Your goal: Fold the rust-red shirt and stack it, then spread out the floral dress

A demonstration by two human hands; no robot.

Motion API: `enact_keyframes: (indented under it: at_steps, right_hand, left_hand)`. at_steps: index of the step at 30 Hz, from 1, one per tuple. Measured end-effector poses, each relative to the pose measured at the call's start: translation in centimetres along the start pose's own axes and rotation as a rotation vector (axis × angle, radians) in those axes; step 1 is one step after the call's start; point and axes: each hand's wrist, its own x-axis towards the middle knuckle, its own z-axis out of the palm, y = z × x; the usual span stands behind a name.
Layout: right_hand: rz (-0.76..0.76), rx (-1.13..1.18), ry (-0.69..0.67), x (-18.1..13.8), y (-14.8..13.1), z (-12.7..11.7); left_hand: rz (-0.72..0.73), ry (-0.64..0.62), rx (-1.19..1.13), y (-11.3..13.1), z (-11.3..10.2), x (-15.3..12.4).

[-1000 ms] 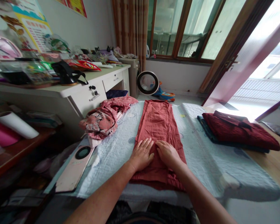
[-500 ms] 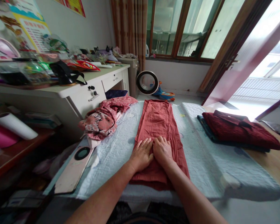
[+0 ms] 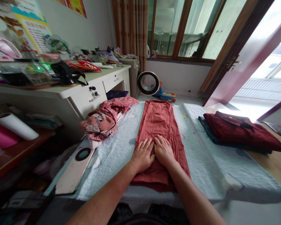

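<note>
A folded rust-red garment, likely trousers (image 3: 158, 117), lies lengthwise on the light blue quilted cloth (image 3: 201, 168) in front of me. My left hand (image 3: 142, 156) rests flat on the garment's near half, fingers stretched forward. Beside it, my right hand (image 3: 164, 150) also lies flat on the fabric with its fingers extended. The hands are close together, thumbs nearly meeting. Wrinkles run along the garment's right side and upper part. Neither hand grips anything.
Left of the garment sit a crumpled pink floral cloth (image 3: 103, 120) and a pale phone (image 3: 73, 172) with a round dark camera. Folded dark red clothes (image 3: 241, 129) are stacked at right. A cluttered white desk (image 3: 81, 100) stands left; an open washer door (image 3: 148, 83) is beyond.
My right hand has shifted slightly, its fingers now flatter and stretched a little farther forward on the garment. My left hand stays almost where it was.
</note>
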Motion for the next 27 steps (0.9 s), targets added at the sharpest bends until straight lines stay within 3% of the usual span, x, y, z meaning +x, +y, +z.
enact_keyframes:
  at_steps: [16, 23, 27]
  right_hand:
    - [-0.031, -0.012, -0.097, 1.2, 0.5, -1.9]
    - [0.030, -0.063, 0.032, 1.3, 0.2, -1.5]
    - [0.031, -0.036, 0.027, 1.1, 0.6, -1.1]
  left_hand:
    - [-0.049, 0.041, 0.043, 0.0, 0.5, -0.3]
    - [-0.052, 0.053, 0.042, 0.1, 0.6, -0.4]
    - [-0.046, 0.066, 0.047, 0.1, 0.7, -0.4]
